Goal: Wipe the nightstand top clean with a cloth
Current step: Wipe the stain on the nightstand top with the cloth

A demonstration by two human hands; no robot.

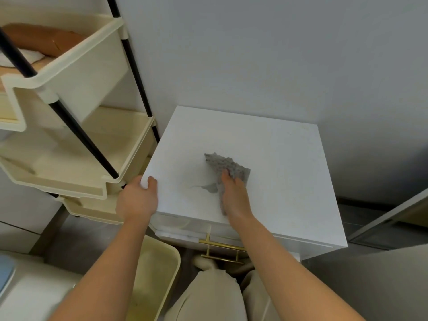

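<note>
A white nightstand top (289, 172) fills the middle of the head view, set against a pale wall. A grey textured cloth (225, 164) lies on it near the centre. My right hand (234, 198) presses flat on the cloth, fingers straight, with the cloth's far end sticking out beyond the fingertips. A small grey smear (208, 187) marks the top just left of that hand. My left hand (137, 199) grips the nightstand's front-left corner, fingers curled over the edge.
A cream tiered cart (76, 140) with black poles stands close on the left, touching distance from the nightstand. Gold drawer handles (222, 247) show below the front edge. A cream bin (159, 269) sits at my knees. A grey floor lies to the right.
</note>
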